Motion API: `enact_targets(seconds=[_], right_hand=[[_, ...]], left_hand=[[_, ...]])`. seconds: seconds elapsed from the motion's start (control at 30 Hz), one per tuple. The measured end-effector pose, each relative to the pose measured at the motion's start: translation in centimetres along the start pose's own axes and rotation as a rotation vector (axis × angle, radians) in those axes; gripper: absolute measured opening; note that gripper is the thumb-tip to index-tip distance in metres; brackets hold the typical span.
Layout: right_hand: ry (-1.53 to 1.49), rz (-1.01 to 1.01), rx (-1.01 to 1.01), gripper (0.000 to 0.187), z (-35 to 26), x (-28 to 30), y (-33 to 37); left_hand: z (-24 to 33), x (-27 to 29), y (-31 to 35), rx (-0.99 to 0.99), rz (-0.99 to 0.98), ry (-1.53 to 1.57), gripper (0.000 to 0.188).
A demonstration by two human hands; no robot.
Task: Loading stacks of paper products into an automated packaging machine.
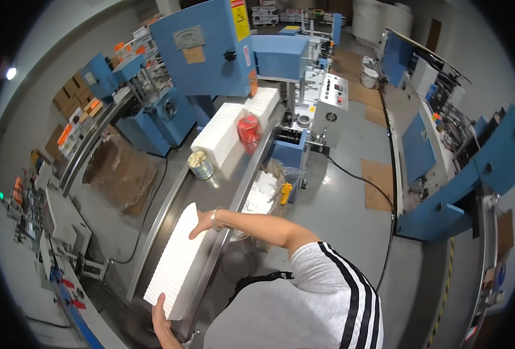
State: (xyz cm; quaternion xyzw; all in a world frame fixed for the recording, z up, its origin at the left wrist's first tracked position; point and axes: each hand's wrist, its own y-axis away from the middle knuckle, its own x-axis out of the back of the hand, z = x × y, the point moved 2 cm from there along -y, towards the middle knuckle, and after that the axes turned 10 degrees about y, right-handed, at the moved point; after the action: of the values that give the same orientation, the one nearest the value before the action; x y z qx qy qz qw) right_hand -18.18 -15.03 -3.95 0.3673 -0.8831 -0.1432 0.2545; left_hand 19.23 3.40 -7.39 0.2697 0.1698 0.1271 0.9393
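Note:
A long stack of white sheets (179,262), perhaps tissues or napkins, lies along the metal chute (194,299) in front of me. My left hand (160,313) grips its near end, with the thumb on top. At the far end my right hand (201,224), a bracelet on its wrist, holds the stack with the thumb over its upper face. The fingers under and behind the stack are partly hidden. Farther up the chute stand a patterned can (200,165), a red container (249,128) and more white stacks (219,132).
A blue machine housing (202,52) overhangs the chute's far end. A white-filled bin (260,195) stands below its right side, beside a yellow tool (285,193). A black cable (350,174) crosses the floor. More blue machines (420,154) line the right.

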Motion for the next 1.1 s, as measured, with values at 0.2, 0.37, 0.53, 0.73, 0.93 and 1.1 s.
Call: enact_targets(seconds=[0.2, 0.37, 0.53, 0.73, 0.93, 1.1], right_hand=[[-0.013, -0.014, 0.011, 0.140, 0.4, -0.1, -0.7], [-0.034, 0.079, 0.030, 0.134, 1.0, -1.0, -1.8], [0.038, 0.226, 0.134, 0.117, 1.6, -1.3, -1.4], [0.074, 0.245, 0.305, 0.106, -0.8, -1.4, -2.2], [0.217, -0.016, 0.557, 0.071, -12.0, -5.2, -0.4], [0.324, -0.055, 0.484, 0.053, -16.8, -11.0, -2.5]], left_hand=[[0.3, -0.2, 0.1, 0.049, 0.009, -0.022, 0.068], [-0.1, -0.6, -0.5, -0.008, -0.056, -0.007, 0.067], [-1.2, -1.3, 1.1, -0.117, 0.048, 0.075, 0.064], [-1.6, -2.3, 3.5, -0.347, 0.101, 0.190, 0.068], [-4.1, 1.7, 10.8, -0.574, 0.362, 0.295, 0.068], [-4.7, 4.7, 16.2, -0.668, 0.489, 0.343, 0.048]])
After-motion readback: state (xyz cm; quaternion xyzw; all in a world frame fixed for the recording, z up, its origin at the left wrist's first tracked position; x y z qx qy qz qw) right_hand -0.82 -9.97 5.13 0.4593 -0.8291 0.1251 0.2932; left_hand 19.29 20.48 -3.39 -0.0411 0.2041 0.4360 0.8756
